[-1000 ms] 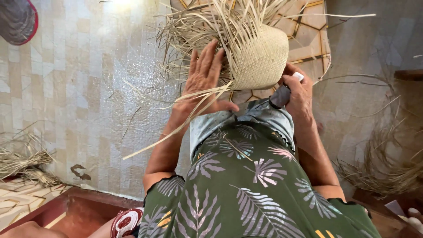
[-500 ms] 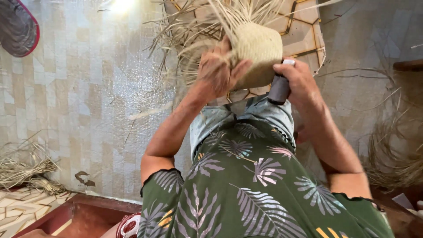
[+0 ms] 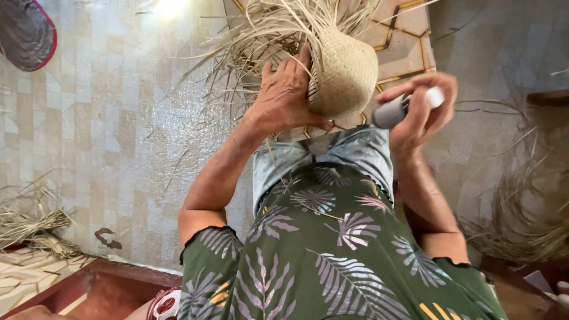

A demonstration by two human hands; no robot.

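**Weaving a straw basket, with a tool held ready**

On the far left, a bundle of dry straw (image 3: 29, 222) lies on the tiled floor (image 3: 106, 130).

Next comes the left hand (image 3: 284, 95). It lies flat against the side of a half-made basket (image 3: 347, 74). The fingers (image 3: 299, 62) are spread a little and curve over the woven wall, and the thumb goes under the bottom. The hand is not closed tight; it presses and steadies the basket. The basket sits up near the person's knees, over a patterned floor tile. Its round bottom faces the person, and many loose strands (image 3: 261, 35) stick out from its far edge.

To the right, the right hand (image 3: 424, 109) is a little way from the basket, not touching it. Its fingers are wrapped around a small tool with a grey handle (image 3: 391, 112) and a white end. The picture is blurry there, so I cannot tell what kind of tool it is.

It looks like the weaving is partly done, since the strands are not yet tucked in. The next move likely needs the left hand to hold the basket firm while the tool comes close with care.

Far right, more straw (image 3: 521, 225) is heaped on the floor.
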